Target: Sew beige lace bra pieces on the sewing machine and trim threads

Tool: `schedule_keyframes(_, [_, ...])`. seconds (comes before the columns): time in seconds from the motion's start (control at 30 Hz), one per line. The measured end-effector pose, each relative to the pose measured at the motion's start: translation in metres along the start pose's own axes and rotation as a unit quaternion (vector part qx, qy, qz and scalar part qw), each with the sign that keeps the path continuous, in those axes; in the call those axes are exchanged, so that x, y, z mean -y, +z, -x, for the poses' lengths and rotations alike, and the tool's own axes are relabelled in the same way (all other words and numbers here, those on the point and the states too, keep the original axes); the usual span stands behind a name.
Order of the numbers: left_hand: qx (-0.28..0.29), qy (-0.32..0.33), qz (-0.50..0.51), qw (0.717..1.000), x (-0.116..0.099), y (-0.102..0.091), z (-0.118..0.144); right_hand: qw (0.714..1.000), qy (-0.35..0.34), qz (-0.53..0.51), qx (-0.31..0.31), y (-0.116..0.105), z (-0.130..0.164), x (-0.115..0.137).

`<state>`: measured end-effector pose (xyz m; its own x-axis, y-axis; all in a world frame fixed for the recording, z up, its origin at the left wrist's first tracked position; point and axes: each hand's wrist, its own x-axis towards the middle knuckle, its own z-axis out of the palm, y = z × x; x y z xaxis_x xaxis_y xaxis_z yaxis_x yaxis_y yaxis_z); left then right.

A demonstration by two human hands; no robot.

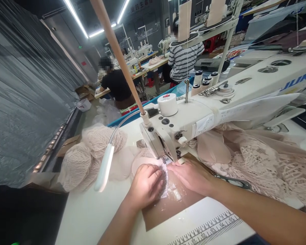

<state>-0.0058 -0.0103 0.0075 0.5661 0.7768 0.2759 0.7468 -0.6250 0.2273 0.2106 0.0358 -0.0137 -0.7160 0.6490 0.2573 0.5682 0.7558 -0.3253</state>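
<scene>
Lace piece [165, 177]: pale, netted, probably running lengthwise toward the sewing machine [193, 115]; left hand [146, 185] and right hand [193, 175] press it flat, fingers spread.

Bundles of netted lace [78, 163] lie heaped at the bench's far left; a gooseneck lamp [103, 168] hangs over them; thread spools [203, 81] stand behind; two seated people [183, 56] work at distant sewing stations; scissors [233, 182] lie beside beige lace fabric [270, 166].

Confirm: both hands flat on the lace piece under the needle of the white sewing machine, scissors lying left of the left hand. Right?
Not quite. The head view shows the scissors lying to the right, just beyond the right hand, not left of the left hand. The rest stands: both hands press flat on the lace piece at the needle of the white sewing machine.
</scene>
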Motion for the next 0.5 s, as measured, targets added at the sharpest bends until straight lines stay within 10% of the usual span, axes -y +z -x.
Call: schedule_keyframes(0.5, [-0.009,0.009,-0.013,1.0,0.003,0.004,0.003,1.0,-0.015,0.005,-0.005,-0.007,0.0,0.002])
